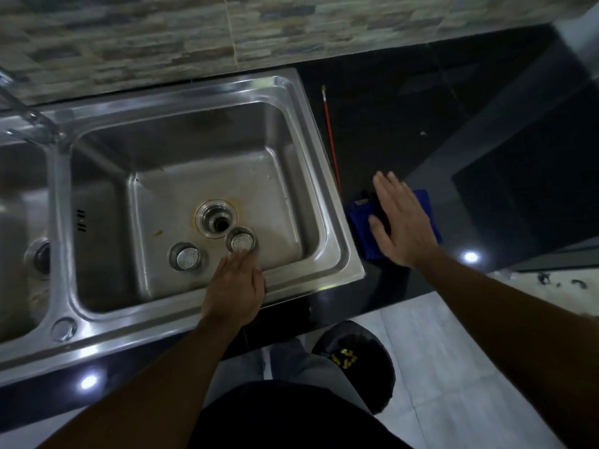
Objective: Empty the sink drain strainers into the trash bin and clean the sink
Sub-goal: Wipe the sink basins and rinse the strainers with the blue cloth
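Two round metal drain strainers stand upright on the floor of the steel sink (pixel 327 202). One strainer (pixel 184 256) is at the left, the other strainer (pixel 240 240) is just below the open drain hole (pixel 216 218). My left hand (pixel 234 286) reaches over the sink's front rim, and its fingertips touch the near rim of the right strainer. My right hand (pixel 403 222) is flat with straight fingers over a blue cloth (pixel 361 228) on the dark counter. A black trash bin (pixel 359 361) with yellow scraps stands on the floor below.
A second basin (pixel 19 222) with its own drain lies at the left, and a tap (pixel 29 115) at the back left. A thin red stick (pixel 331 137) lies on the black counter (pixel 405 118) beside the sink. A stone-tile wall runs behind.
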Demonstrator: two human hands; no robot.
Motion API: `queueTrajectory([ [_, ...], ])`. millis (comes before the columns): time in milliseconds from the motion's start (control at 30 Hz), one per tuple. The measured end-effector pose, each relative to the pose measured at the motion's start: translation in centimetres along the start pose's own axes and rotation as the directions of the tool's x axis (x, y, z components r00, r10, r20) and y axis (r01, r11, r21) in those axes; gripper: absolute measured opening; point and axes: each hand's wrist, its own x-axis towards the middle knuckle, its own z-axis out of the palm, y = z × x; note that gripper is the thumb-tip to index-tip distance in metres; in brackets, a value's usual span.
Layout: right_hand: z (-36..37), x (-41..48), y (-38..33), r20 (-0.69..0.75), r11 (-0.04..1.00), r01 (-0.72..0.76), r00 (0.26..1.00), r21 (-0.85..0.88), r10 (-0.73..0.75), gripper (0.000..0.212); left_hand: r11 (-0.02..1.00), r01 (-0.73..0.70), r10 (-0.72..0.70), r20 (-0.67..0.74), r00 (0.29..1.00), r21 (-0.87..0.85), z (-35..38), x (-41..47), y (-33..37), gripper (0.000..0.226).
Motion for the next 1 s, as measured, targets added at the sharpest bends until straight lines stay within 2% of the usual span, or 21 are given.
queueTrajectory([
  [100, -0.3, -3.6, 1.7, 0.210, 0.987, 0.123, 0.973, -0.100, -0.100, 0.086, 1.000, 0.023, -0.023, 0.028, 0.999, -0.007, 0.2, -0.6, 0.1, 0.048],
  [167, -0.3, -4.1, 2.4, 0.276, 0.972, 0.160, 0.955, -0.175, -0.108, 0.093, 0.999, 0.033, -0.033, 0.029, 0.999, -0.010, 0.3, -0.9, 0.1, 0.050],
  [333, -0.1, -1.1, 3.3, 0.318, 0.911, 0.259, 0.935, -0.320, -0.154, 0.103, 1.000, 0.017, -0.017, 0.037, 0.999, 0.013, 0.3, -1.1, 0.1, 0.051],
  [467, 0.7, -0.7, 3.1, 0.281, 0.933, 0.210, 0.951, -0.292, -0.126, 0.083, 1.000, 0.021, -0.021, 0.019, 1.000, 0.009, 0.3, -1.1, 0.3, 0.049],
  [567, 1.0, -0.8, 2.7, 0.240, 0.966, 0.128, 0.968, -0.226, -0.072, 0.069, 1.000, 0.023, -0.023, 0.017, 1.000, 0.001, 0.5, -0.9, 0.2, 0.048],
  [667, 0.6, -0.6, 2.0, 0.190, 0.989, 0.060, 0.981, -0.135, -0.034, 0.066, 1.000, 0.023, -0.023, 0.035, 0.999, -0.009, 0.5, -0.7, 0.1, 0.048],
  [833, 0.1, -0.6, -1.1, 0.037, 0.985, -0.133, 0.991, 0.115, 0.129, 0.062, 0.999, 0.013, -0.010, 0.055, 0.998, -0.041, 0.0, -0.9, 0.2, 0.050],
  [1000, 0.5, 0.6, -8.0, -0.021, 0.898, -0.107, 0.991, 0.427, 0.129, 0.071, 0.995, 0.093, -0.093, -0.024, 0.995, -0.037, -1.9, -2.0, -1.7, 0.051],
])
